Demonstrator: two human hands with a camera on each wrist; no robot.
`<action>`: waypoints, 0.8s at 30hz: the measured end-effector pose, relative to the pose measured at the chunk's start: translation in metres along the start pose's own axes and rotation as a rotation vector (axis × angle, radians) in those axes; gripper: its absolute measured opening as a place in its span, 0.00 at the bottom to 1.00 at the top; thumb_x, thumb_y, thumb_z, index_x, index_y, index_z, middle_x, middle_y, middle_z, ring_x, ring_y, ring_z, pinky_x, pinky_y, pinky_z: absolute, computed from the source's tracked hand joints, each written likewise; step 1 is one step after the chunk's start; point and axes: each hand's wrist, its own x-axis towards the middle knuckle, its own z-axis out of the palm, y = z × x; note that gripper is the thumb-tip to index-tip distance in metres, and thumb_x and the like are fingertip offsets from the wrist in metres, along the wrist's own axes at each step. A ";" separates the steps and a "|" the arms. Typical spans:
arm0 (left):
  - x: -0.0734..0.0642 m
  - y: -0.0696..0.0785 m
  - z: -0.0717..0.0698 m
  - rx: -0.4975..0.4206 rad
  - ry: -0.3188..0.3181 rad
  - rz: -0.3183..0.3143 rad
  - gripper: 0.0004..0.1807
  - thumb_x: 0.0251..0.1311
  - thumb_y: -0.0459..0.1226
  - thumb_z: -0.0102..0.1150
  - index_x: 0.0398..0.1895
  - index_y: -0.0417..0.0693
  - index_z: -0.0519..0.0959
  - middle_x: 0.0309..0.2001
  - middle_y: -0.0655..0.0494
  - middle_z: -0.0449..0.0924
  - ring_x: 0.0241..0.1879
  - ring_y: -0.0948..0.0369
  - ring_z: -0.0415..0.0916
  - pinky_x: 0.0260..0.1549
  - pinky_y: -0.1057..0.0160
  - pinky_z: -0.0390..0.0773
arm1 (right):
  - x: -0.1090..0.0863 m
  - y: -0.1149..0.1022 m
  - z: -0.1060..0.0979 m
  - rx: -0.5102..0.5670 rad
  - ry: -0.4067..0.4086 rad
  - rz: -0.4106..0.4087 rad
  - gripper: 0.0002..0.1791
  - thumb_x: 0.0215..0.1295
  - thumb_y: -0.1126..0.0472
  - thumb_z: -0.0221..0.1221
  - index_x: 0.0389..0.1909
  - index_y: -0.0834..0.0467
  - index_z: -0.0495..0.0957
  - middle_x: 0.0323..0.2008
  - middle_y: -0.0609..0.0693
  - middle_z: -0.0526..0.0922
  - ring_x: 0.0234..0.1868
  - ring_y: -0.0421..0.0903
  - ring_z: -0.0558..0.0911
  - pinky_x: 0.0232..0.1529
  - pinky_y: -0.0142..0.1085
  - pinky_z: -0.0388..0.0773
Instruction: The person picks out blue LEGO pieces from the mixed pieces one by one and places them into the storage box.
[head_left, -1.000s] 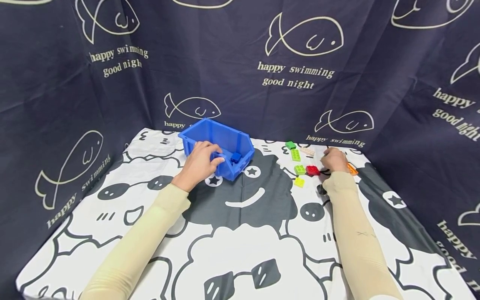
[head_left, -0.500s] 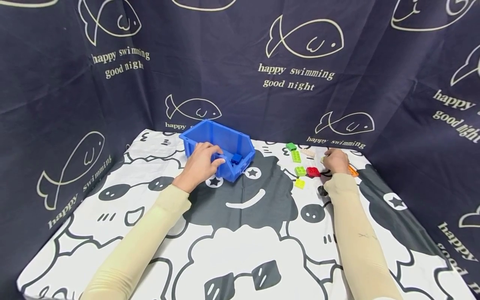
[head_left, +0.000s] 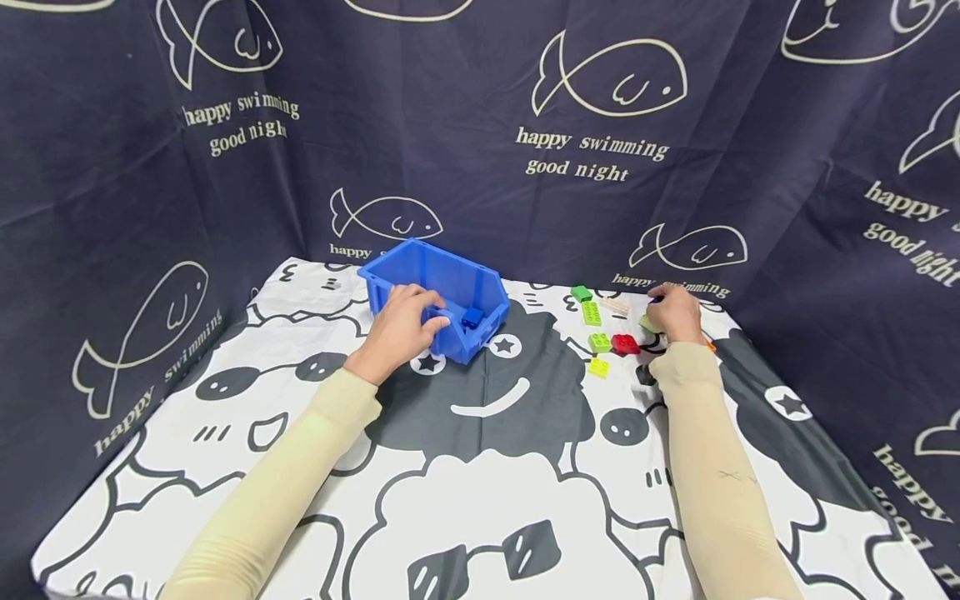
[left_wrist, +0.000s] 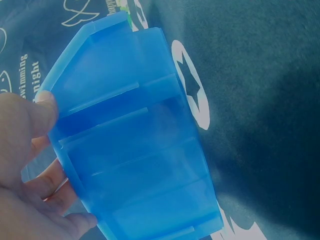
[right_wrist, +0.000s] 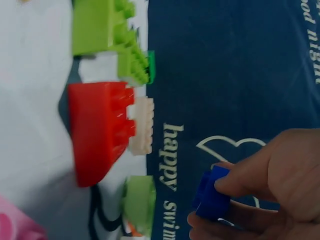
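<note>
My left hand [head_left: 401, 329] grips the near side wall of a blue plastic bin [head_left: 457, 279], thumb on one side and fingers on the other. In the left wrist view, the thumb [left_wrist: 46, 110] lies on the bin's edge. A blue brick [head_left: 472, 317] sits inside near the bin's low front. At the far right, my right hand [head_left: 675, 313] pinches another blue toy brick [right_wrist: 212, 194] between thumb and fingers, raised beside the loose bricks. A pale green brick [right_wrist: 139, 204] lies close to that hand, and a red brick [right_wrist: 95, 132] is to its left.
Left of the right hand lie lime bricks [head_left: 592, 313], a yellow brick [head_left: 597, 367], a dark green brick [head_left: 581, 293] and a beige brick [head_left: 617, 306]. An orange piece [head_left: 711, 346] shows behind the wrist. A dark fish-print curtain [head_left: 480, 150] stands behind the table.
My right hand has moved slightly back and up, and a blue brick now shows at its fingertips. The pale green brick beside it has come into view. My left hand stays on the bin.
</note>
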 end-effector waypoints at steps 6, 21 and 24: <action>0.001 0.000 0.000 0.000 -0.003 0.002 0.13 0.69 0.44 0.66 0.49 0.48 0.84 0.51 0.49 0.81 0.58 0.48 0.70 0.65 0.48 0.66 | -0.006 -0.015 -0.010 0.062 0.052 -0.090 0.28 0.55 0.68 0.47 0.57 0.64 0.81 0.58 0.71 0.79 0.58 0.73 0.72 0.62 0.61 0.66; 0.000 -0.001 0.000 0.002 -0.004 0.007 0.12 0.69 0.44 0.66 0.49 0.49 0.84 0.50 0.50 0.81 0.58 0.48 0.71 0.66 0.47 0.66 | -0.023 -0.053 -0.037 0.154 0.128 -0.189 0.22 0.64 0.63 0.50 0.56 0.56 0.84 0.55 0.60 0.85 0.56 0.66 0.74 0.58 0.57 0.69; 0.000 -0.001 0.000 0.005 -0.001 0.002 0.13 0.69 0.45 0.66 0.50 0.49 0.84 0.51 0.50 0.81 0.58 0.48 0.71 0.63 0.48 0.68 | -0.027 -0.062 -0.043 0.166 0.133 -0.225 0.22 0.64 0.62 0.51 0.56 0.55 0.84 0.55 0.59 0.86 0.55 0.64 0.75 0.57 0.56 0.69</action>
